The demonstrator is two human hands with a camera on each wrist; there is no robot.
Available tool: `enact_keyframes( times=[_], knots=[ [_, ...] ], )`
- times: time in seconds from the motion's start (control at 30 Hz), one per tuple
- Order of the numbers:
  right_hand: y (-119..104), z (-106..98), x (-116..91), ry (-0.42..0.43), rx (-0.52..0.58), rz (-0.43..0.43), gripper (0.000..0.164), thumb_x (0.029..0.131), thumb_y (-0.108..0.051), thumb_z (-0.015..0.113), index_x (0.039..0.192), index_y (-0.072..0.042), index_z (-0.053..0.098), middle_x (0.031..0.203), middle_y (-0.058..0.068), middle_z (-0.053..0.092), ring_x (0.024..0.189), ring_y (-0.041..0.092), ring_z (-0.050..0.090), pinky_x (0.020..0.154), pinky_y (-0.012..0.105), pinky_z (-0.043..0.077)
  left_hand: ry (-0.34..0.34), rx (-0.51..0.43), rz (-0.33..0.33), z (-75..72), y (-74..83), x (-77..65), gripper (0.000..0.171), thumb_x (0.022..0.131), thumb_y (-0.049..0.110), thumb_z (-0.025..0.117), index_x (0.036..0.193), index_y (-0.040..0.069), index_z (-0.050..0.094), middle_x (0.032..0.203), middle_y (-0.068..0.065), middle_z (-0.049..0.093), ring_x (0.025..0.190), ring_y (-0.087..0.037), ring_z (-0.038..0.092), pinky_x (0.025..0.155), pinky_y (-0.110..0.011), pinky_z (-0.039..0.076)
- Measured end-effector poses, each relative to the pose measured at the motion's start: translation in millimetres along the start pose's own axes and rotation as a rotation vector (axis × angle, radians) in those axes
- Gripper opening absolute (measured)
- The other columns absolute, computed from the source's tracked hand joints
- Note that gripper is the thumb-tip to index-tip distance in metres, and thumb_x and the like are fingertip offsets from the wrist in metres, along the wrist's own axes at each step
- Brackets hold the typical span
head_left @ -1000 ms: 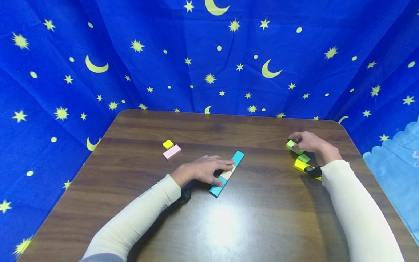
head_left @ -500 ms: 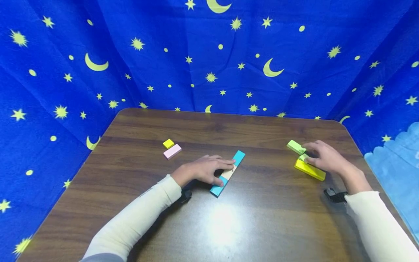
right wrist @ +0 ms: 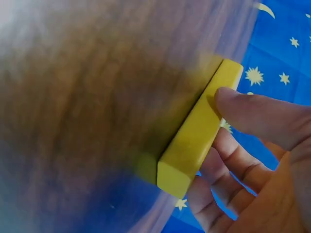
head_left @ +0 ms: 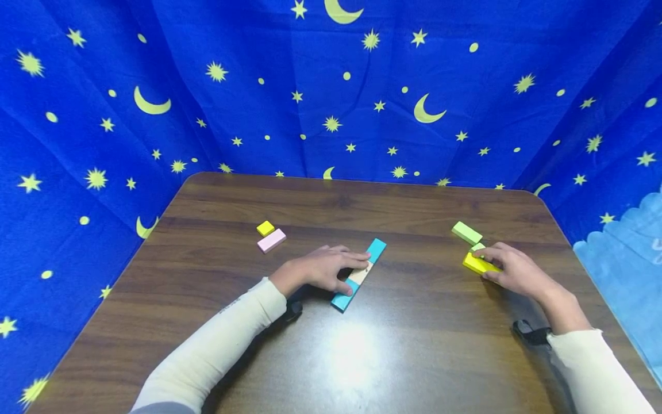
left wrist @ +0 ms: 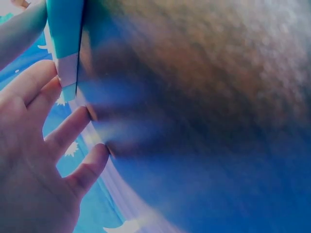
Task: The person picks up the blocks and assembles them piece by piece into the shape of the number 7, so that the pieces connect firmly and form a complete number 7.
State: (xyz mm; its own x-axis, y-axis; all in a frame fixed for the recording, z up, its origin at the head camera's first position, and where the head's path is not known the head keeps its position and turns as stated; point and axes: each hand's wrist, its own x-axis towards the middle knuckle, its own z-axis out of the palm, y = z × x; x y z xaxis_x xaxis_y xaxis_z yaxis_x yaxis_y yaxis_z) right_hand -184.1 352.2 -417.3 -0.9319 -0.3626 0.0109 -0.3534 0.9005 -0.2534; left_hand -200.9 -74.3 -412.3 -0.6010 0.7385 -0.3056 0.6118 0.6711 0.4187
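Note:
In the head view my left hand point(head_left: 323, 269) rests at a strip point(head_left: 361, 272) with two blue ends and a cream middle, lying slantwise on the table. The thumb touches the near blue end. The index finger reaches the cream part. In the left wrist view the fingers point(left wrist: 73, 131) of this hand are spread and fairly straight, against the strip's side. My right hand point(head_left: 522, 273) pinches a long yellow block point(right wrist: 197, 138), thumb on one long side and fingers on the other. Part of that block is hidden by the hand. Behind it lie a small green block point(head_left: 478, 248) and a longer green block point(head_left: 467, 233).
Left of the strip lie a pink block point(head_left: 271, 240) and a small yellow block point(head_left: 266, 228), close together. The brown table point(head_left: 403, 345) has a bright reflection near its front. A blue curtain point(head_left: 289, 57) with stars and moons hangs behind.
My right hand has left the longer green block, come nearer past the small green one, and now pinches the long yellow block. My left hand and the strip stay put.

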Motion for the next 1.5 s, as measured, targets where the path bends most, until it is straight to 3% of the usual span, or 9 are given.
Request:
enact_keyframes(
  times=[0.2,0.47,0.93,1.17,1.5],
  knots=[
    [-1.7,2.5,-0.9,0.029,-0.002,-0.006,0.045,0.076,-0.009,0.079,0.119,-0.006,0.067,0.093,0.01,0.064,0.082,0.022,0.059,0.068,0.038,0.046,0.004,0.005,0.005,0.8,-0.5,1.6,0.069,0.093,0.041,0.068,0.153,0.029,0.037,0.166,0.016,0.019,0.154,-0.03,0.02,0.123,-0.06,0.016],
    [-3.1,5.7,-0.8,0.026,0.02,0.03,0.046,0.079,-0.006,0.077,0.123,-0.006,0.066,0.1,0.017,0.068,0.092,0.033,0.063,0.077,0.053,0.05,0.009,0.003,0.012,1.3,-2.4,2.9,0.069,0.092,0.04,0.069,0.153,0.029,0.038,0.165,0.017,0.02,0.154,-0.029,0.022,0.123,-0.059,0.017],
    [-1.8,6.0,-0.1,0.017,0.036,0.012,0.047,0.078,-0.006,0.078,0.124,-0.006,0.065,0.109,0.022,0.068,0.099,0.039,0.063,0.084,0.058,0.05,0.013,0.007,0.011,1.2,-2.9,3.4,0.07,0.092,0.041,0.068,0.153,0.03,0.037,0.165,0.016,0.019,0.154,-0.031,0.021,0.123,-0.06,0.017],
    [-3.4,2.5,-1.4,0.08,0.029,-0.031,0.046,0.076,-0.004,0.079,0.12,-0.007,0.067,0.105,0.017,0.07,0.096,0.036,0.065,0.081,0.055,0.051,0.011,0.009,0.015,1.6,-3.2,4.0,0.073,0.092,0.042,0.068,0.155,0.031,0.034,0.165,0.017,0.02,0.154,-0.03,0.021,0.124,-0.058,0.017],
    [-10.3,-9.6,8.5,0.102,0.026,-0.083,0.046,0.076,-0.003,0.078,0.12,-0.007,0.066,0.102,0.014,0.07,0.091,0.032,0.066,0.075,0.05,0.052,0.01,0.006,0.009,1.5,-4.1,3.5,0.071,0.091,0.042,0.068,0.154,0.03,0.036,0.165,0.017,0.019,0.154,-0.029,0.02,0.123,-0.059,0.016]
  ],
)
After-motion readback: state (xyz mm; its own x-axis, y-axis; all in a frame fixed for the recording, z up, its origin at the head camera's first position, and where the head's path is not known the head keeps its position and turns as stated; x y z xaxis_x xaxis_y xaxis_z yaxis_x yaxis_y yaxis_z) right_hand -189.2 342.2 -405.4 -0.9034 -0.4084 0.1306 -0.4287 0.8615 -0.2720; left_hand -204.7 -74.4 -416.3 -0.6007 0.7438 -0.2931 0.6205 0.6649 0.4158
